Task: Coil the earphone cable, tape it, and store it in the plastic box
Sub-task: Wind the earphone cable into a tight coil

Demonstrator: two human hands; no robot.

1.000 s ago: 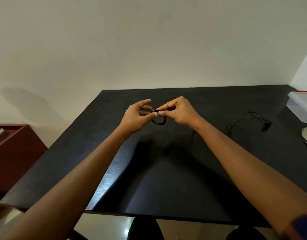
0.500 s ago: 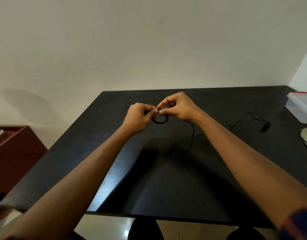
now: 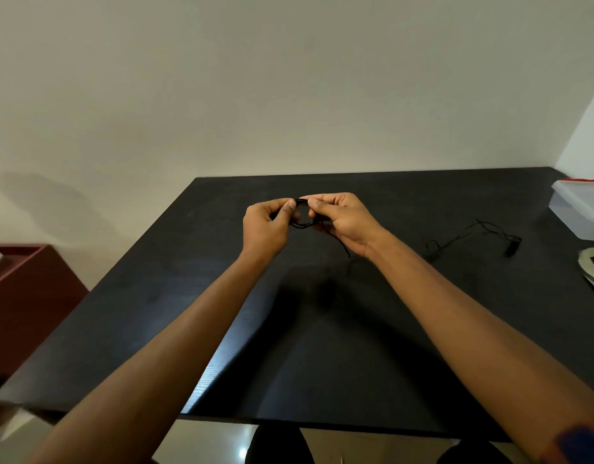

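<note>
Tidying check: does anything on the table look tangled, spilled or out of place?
Nothing stands out. The left hand and right hand pinch a small coil above the table; the loose cable trails right, no knot visible. The box sits upright at the right edge.

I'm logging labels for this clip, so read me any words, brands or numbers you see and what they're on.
None can be read. The plastic box, the tape roll, the earphone cable and the table show no lettering.
</note>
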